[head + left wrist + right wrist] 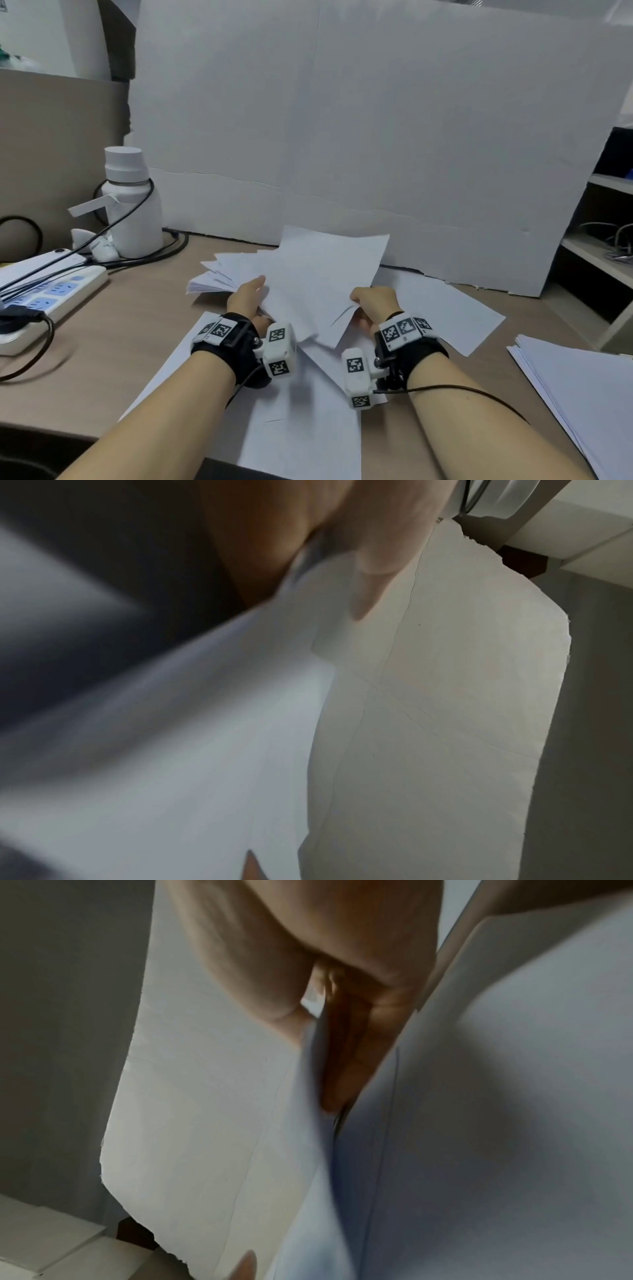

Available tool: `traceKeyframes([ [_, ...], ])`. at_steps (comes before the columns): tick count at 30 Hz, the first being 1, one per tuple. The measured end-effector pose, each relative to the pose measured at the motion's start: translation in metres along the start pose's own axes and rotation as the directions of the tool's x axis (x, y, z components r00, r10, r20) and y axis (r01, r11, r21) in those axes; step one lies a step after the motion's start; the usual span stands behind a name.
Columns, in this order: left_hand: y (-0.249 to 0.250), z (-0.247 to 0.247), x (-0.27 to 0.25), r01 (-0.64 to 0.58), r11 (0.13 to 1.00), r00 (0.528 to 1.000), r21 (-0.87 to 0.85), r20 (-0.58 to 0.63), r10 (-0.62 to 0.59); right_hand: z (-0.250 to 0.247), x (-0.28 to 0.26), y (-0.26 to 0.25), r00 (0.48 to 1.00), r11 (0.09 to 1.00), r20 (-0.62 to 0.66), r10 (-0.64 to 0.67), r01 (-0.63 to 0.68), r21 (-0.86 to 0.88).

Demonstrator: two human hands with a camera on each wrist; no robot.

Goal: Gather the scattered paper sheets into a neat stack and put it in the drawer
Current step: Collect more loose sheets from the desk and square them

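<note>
Up close, both hands hold a loose, fanned bundle of thin white paper sheets [308, 274] just above the tan, smooth counter [102, 342]: the left hand [248, 298] pinches its left edge with thumb on top, and the right hand [375, 303] has its fingers [356, 1053] curled round the lower right corner. More flat sheets [294, 428] lie under the wrists, one sheet [445, 308] lies to the right, and a squared pile [582, 394] sits at the far right edge. A white cylindrical bottle [132, 205], a white power strip [51, 291] and a creased white cardboard panel [342, 137] stand behind.
</note>
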State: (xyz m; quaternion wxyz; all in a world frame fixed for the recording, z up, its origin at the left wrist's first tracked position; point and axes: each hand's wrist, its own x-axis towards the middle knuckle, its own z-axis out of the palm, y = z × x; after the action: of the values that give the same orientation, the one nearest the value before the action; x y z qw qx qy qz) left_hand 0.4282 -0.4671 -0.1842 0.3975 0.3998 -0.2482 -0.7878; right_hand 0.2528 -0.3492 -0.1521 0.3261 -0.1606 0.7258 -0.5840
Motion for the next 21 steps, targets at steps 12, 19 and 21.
traceKeyframes([
  [12,0.024,-0.035,-0.019,0.117,0.973,0.984,0.201,0.111,-0.141,-0.047,0.051,-0.009,0.987,0.988,0.054,0.152,-0.152,-0.015],
  [19,0.028,-0.034,-0.013,0.111,0.986,0.99,0.122,0.071,-0.12,-0.038,0.061,0.009,0.979,0.978,0.145,0.144,-0.164,0.132],
  [21,0.027,-0.03,-0.01,0.085,0.988,0.995,0.126,0.049,-0.091,-0.036,0.052,0.012,0.97,0.98,0.219,0.105,-0.138,0.144],
])
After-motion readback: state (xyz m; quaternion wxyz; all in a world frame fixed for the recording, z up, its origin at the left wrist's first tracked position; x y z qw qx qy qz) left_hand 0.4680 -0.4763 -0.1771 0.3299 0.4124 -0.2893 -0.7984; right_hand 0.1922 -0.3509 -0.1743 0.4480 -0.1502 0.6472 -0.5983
